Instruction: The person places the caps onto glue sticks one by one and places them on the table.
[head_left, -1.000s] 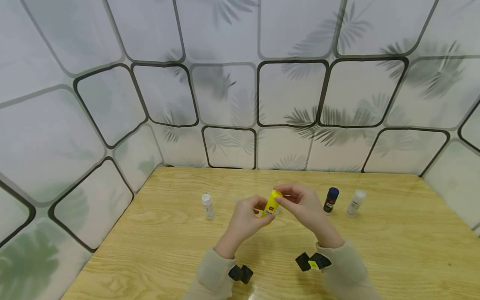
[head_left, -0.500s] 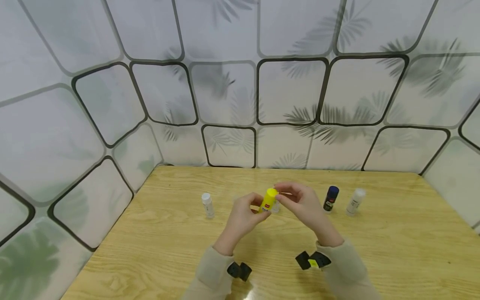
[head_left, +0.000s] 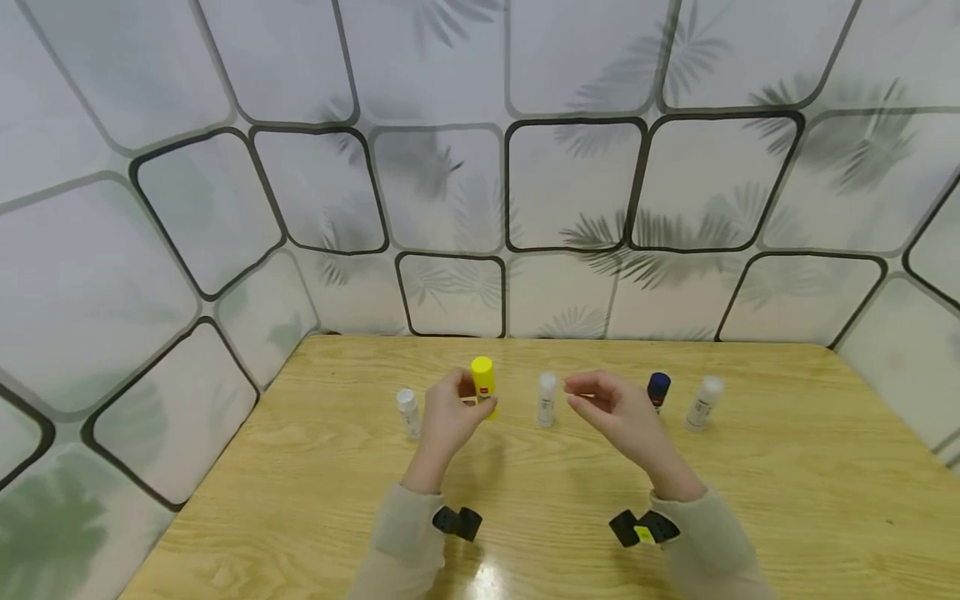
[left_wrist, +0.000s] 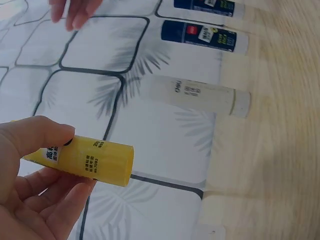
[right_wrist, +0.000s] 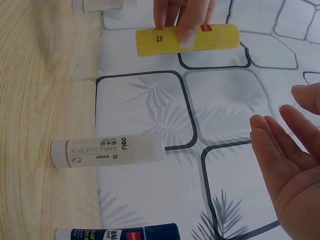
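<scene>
My left hand grips a yellow glue stick, held roughly upright above the table with its cap end up. In the left wrist view, the thumb and fingers close round the stick. My right hand is off to the right, holding nothing, its thumb and fingers apart in the right wrist view. Between the hands stands a white glue stick, upright and touched by neither. A navy glue stick stands partly hidden behind the right hand. The left wrist view shows two navy glue sticks.
Another white glue stick stands left of the left hand, and one more white stick stands at the far right. A small pale disc-like mark lies on the wooden table. A patterned curtain rises behind the table.
The right hand has let go of the yellow glue stick's cap end. My left hand has carried the stick leftward and turned it more upright. The white stick behind has come into full view.
</scene>
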